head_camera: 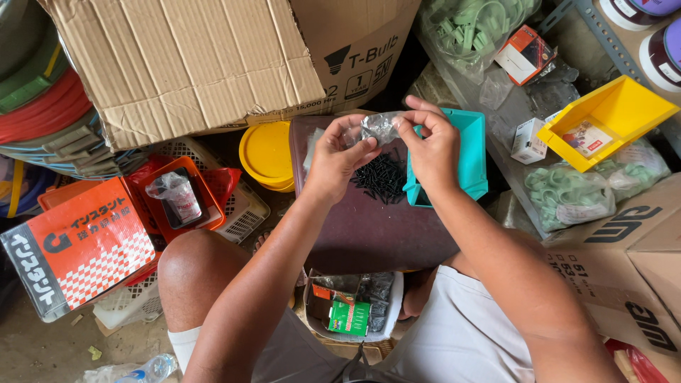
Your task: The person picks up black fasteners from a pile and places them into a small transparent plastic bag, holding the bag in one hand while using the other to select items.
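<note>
My left hand (338,157) and my right hand (431,145) together pinch a small clear plastic bag (378,127), held up between them. Just below the bag a heap of small black screws (381,177) lies on a dark maroon flat surface (369,234). A teal plastic bin (472,156) sits behind my right hand, at the surface's right edge. My knees show at the bottom of the view.
A big cardboard box (191,64) stands at the back. A yellow lid (268,152), an orange tray (186,195), a red and white box (78,245), a yellow bin (611,117), bags of green parts (567,195) and a carton of small packs (352,312) crowd around.
</note>
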